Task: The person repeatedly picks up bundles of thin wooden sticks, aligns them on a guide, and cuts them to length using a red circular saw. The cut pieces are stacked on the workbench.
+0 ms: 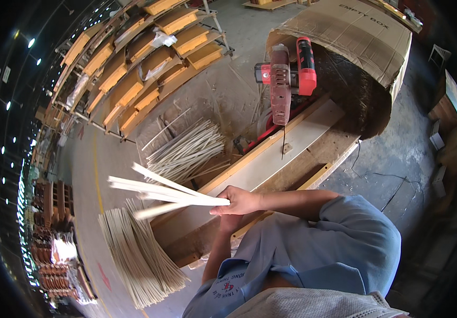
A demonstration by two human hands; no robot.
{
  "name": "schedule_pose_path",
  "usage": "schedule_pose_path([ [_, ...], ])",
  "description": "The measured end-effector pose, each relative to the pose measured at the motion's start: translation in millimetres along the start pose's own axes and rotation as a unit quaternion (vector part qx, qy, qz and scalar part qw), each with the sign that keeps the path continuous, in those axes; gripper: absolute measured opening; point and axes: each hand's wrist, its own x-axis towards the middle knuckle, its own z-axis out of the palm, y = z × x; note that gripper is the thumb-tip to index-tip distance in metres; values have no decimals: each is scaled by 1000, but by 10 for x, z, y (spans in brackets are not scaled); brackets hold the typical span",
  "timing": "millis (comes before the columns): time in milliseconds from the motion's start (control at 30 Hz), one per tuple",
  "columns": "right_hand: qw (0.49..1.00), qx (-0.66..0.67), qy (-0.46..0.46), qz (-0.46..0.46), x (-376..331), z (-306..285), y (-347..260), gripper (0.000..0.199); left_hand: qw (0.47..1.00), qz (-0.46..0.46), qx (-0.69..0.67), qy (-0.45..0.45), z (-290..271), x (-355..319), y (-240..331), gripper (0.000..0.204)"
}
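My right hand [243, 201] is closed round one end of a small bunch of pale wooden strips [172, 193], whose other ends fan out to the left. Just below it, close against the right hand, is my left hand [230, 222]; its fingers are mostly hidden, so its grip cannot be made out. Both hands are over the near side of a long bench with a white board [249, 172]. Beyond them stands a red and black mitre saw [307, 79], its head raised and its thin blade seen edge-on above the board.
A pile of pale strips [188, 151] lies left of the saw. Nearer me, a larger bundle of long strips [138, 254] hangs at the bench's left end. A big cardboard box [345, 32] opens behind the saw. A rack of wooden parts [143, 69] stands at the far left.
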Motion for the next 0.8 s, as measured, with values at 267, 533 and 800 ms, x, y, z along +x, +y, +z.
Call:
schedule_pose_path([
  [267,999,-43,26,20,-121,-276,453,24,960,89,232,-131,169,-80,1279,98],
  [533,998,-20,58,-28,1,-120,578,26,966,176,126,-144,658,149,1280,51],
  [800,987,-80,124,-59,-84,-138,847,24,948,224,221,44,1018,84,1222,25],
])
